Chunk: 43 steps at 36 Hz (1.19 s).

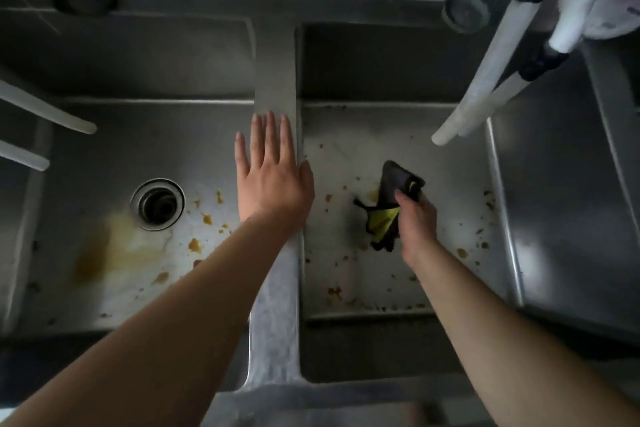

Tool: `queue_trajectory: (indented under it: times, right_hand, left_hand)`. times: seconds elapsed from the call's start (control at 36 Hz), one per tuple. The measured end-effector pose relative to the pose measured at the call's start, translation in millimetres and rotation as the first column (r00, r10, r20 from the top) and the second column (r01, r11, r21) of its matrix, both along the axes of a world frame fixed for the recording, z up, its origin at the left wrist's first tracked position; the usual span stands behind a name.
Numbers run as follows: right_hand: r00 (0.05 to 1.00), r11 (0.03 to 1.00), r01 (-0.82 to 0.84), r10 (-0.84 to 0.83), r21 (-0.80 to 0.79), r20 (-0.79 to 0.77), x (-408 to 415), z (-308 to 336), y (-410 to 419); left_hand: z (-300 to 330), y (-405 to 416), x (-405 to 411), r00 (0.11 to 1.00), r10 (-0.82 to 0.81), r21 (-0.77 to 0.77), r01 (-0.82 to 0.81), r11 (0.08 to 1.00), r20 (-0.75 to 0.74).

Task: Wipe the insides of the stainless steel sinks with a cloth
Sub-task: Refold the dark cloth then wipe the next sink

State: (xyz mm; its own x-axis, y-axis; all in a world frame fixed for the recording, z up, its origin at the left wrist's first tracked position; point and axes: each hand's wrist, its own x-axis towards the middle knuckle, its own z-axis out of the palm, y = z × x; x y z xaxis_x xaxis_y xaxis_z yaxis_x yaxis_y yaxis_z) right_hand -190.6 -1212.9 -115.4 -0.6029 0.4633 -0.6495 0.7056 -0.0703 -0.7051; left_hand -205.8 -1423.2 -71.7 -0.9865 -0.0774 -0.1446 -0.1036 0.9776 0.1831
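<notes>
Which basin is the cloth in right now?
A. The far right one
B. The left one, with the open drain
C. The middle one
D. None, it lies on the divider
C: the right hand grips the black-and-yellow cloth over the middle basin's crumb-speckled floor.

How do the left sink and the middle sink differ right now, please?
The left sink shows an open round drain; no drain is visible in the middle sink. The left sink has a wide yellowish smear, the middle one only scattered specks. The right hand holds the cloth in the middle sink; the left hand rests open by the divider. Both are soiled steel.
</notes>
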Motion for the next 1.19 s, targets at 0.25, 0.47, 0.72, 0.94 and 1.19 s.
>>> queue_trajectory:
  times: [0.25, 0.47, 0.72, 0.94, 1.19]
  right_hand:
    - [0.503, 0.238, -0.712, 0.83, 0.66, 0.243, -83, -91, 25]
    - [0.292, 0.018, -0.887, 0.796, 0.461, 0.531, -81, -155, 10]
    - [0.527, 0.178, -0.791, 0.686, 0.585, 0.503, -201, -146, -27]
    - [0.358, -0.055, -0.801, 0.753, 0.596, 0.552, -211, -129, -96]
    - [0.186, -0.019, -0.818, 0.937, 0.575, 0.296, -170, -142, -80]
  left_hand:
    - [-6, 4, -1, 0.992, 0.061, 0.041, -0.057, 0.998, -0.112]
    - [-2, 6, -1, 0.988, 0.092, 0.077, -0.083, 0.994, -0.125]
    - [2, 7, -3, 0.984, 0.125, 0.076, -0.116, 0.99, -0.13]
    - [5, 8, -4, 0.982, 0.127, 0.091, -0.114, 0.989, -0.141]
    - [1, 8, -2, 0.974, 0.097, 0.151, -0.067, 0.986, -0.204]
